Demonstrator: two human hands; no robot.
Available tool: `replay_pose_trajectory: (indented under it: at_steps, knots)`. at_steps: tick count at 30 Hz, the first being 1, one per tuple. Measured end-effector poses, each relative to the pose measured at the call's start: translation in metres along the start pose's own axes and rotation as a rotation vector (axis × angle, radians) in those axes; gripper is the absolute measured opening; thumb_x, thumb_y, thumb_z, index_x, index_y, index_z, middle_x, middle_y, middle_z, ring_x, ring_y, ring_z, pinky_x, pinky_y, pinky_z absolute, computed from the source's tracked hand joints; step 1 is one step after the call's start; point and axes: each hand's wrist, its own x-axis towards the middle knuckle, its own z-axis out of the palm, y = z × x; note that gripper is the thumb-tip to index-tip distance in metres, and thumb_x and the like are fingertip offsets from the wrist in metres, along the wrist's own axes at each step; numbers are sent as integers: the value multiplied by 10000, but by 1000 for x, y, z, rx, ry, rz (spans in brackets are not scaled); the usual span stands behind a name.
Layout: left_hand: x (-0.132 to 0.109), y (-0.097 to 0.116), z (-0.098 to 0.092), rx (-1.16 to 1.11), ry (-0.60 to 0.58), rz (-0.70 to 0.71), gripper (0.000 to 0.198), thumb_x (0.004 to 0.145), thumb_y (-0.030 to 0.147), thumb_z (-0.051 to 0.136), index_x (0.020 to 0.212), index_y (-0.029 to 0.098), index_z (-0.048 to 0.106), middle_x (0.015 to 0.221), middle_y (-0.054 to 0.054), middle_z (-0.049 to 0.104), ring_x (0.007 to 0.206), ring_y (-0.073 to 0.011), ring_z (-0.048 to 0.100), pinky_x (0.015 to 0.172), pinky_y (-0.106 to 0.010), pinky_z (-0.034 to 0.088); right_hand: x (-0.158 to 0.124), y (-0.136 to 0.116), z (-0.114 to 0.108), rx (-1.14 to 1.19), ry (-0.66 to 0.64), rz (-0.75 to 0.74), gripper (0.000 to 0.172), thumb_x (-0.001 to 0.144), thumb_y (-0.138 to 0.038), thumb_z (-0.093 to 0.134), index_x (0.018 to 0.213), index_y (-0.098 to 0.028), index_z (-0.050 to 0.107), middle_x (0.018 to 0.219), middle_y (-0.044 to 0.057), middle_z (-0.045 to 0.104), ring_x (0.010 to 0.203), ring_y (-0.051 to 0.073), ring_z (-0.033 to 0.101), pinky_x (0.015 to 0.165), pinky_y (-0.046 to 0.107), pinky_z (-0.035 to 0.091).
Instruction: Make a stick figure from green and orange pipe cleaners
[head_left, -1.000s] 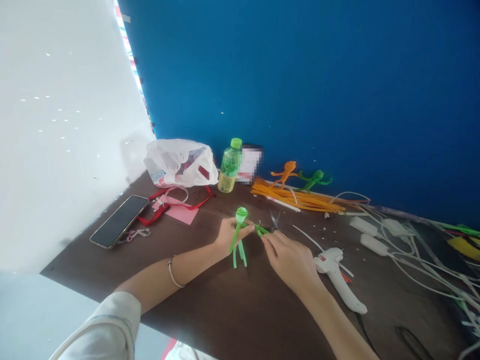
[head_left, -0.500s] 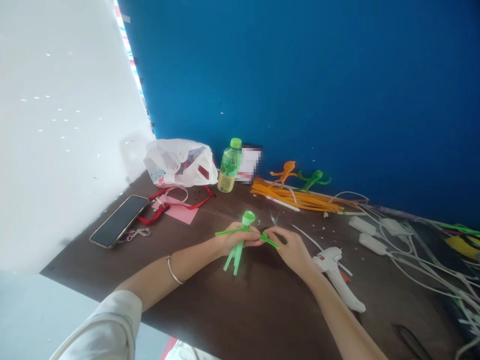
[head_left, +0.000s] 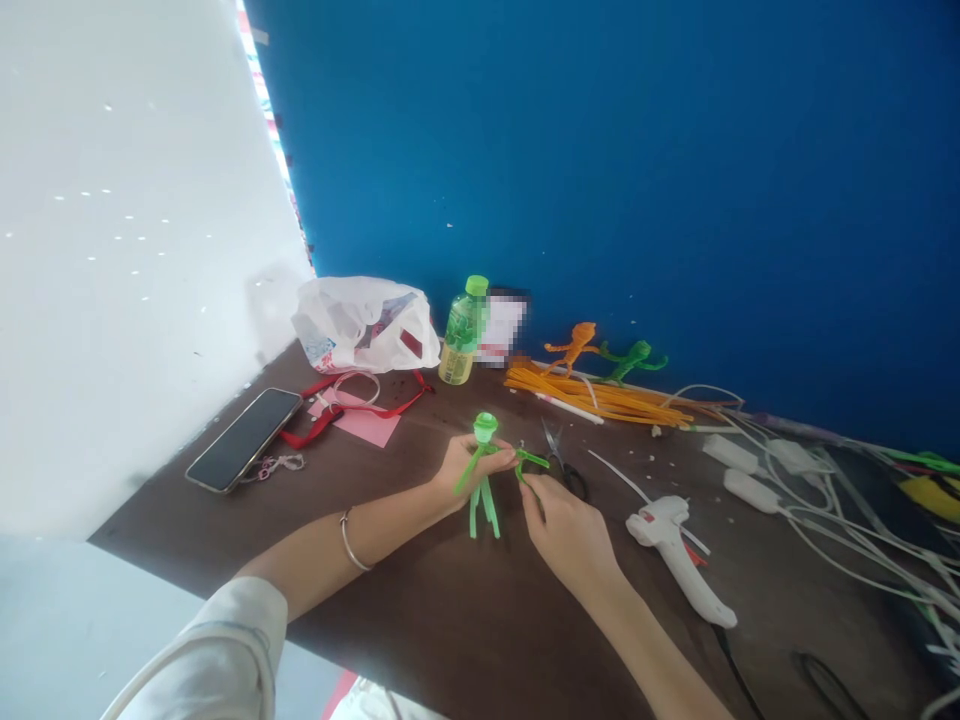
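Note:
A green pipe-cleaner figure [head_left: 484, 470] with a round bottle-cap-like head stands upright in my left hand [head_left: 469, 470], which grips it at the middle, with the legs hanging below. My right hand [head_left: 559, 527] pinches the end of the figure's green arm [head_left: 531, 459] between its fingers. Just beyond that hand lie black-handled scissors [head_left: 564, 467], not touching it. A white hot glue gun [head_left: 670, 552] lies on the table to the right of my right hand.
On the dark wooden table [head_left: 450, 620] lie a phone [head_left: 244, 440], pink paper [head_left: 352, 425], a red lanyard [head_left: 367, 410], a plastic bag [head_left: 365, 325], a green-capped bottle [head_left: 463, 335], orange pipe cleaners [head_left: 592, 402], two finished figures [head_left: 574, 347], and white cables [head_left: 825, 530] against a blue wall [head_left: 600, 150].
The green figure has swung from leaning left to upright, its legs now hanging straight down. My right hand has dropped back toward me, and the scissors show more fully.

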Motion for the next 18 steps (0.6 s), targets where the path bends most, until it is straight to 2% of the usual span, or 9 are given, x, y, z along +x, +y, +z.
replay_pose_trajectory:
  at_steps: [4,8,13,18]
  knots:
    - [2,-3,-2,128,57,55,280,475,265,777,655,93,649,625,-49,645,640,-160,617,757,-335,483,4,4,-16,-157,60,-47,288,864,-264,339,824,-197,616,664,24,613,530,126,550,483,243,305]
    - [2,-3,0,138,61,60,279,456,278,780,627,100,648,617,-48,646,649,-166,621,752,-331,487,8,12,-27,-159,102,-94,298,868,-272,349,811,-201,633,642,22,583,534,112,529,496,238,287]
    - [-1,0,3,69,-20,13,289,423,272,793,580,99,622,568,-27,622,612,-179,632,769,-378,494,17,25,-36,-109,115,-96,317,876,-300,338,820,-212,637,679,22,602,571,116,543,503,234,299]
    - [-5,5,1,74,-179,-101,313,431,259,798,603,71,616,570,-55,625,635,-223,645,788,-436,481,29,44,-32,107,51,36,235,830,-343,427,810,-243,638,790,7,635,642,126,582,547,221,374]
